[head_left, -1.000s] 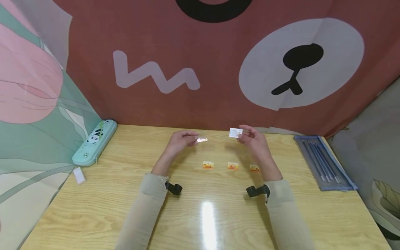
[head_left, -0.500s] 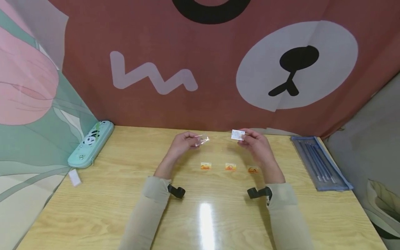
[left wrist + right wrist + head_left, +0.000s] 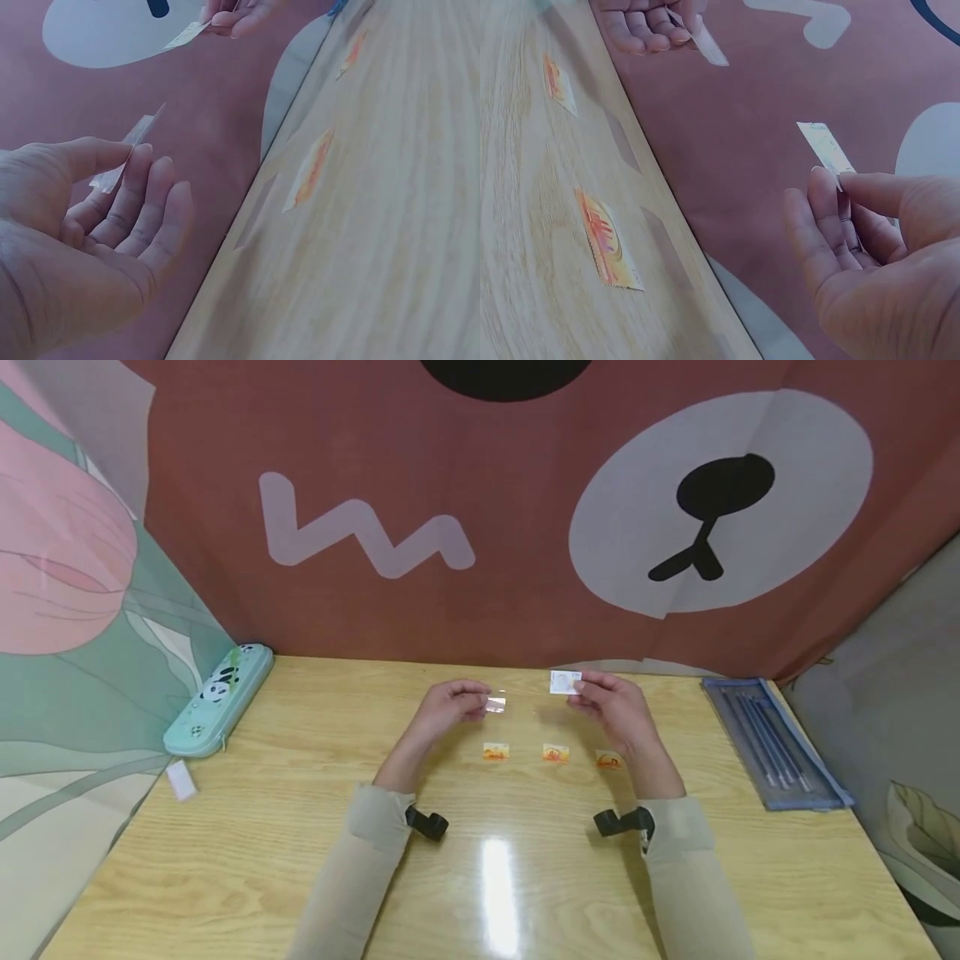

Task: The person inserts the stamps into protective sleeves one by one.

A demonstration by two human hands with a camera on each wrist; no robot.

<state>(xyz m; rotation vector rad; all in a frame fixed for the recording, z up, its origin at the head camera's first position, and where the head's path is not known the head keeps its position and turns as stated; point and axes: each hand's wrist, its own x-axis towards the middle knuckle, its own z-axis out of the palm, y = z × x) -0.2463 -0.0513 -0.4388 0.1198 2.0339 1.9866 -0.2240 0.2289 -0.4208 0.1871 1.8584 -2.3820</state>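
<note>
My left hand [image 3: 447, 710] pinches a small clear plastic sleeve [image 3: 496, 704] between thumb and fingers, above the back of the table. In the left wrist view the sleeve [image 3: 139, 129] is seen nearly edge-on, its other fingers loosely bent. To the right, my right hand [image 3: 618, 710] pinches a pale stamp [image 3: 562, 682] by its right end, with the printed face showing. The stamp [image 3: 825, 146] stands tilted in the right wrist view. Three orange-and-yellow stamps lie in a row below: a left one [image 3: 496, 752], a middle one [image 3: 556, 754] and a right one [image 3: 608, 760], partly covered by the right wrist.
A wooden table [image 3: 262, 860] meets a red-brown cloth backdrop [image 3: 360, 627]. At its left edge lie a turquoise panda pencil case [image 3: 217, 702] and a small white block [image 3: 182, 780]. A blue-edged mesh pouch [image 3: 776, 743] holding several pencil-like sticks lies at right.
My left hand has shifted slightly right and nearer, and the sleeve has turned so it shows flatter. The right hand still holds the pale stamp, almost in place. The head view has shifted a little.
</note>
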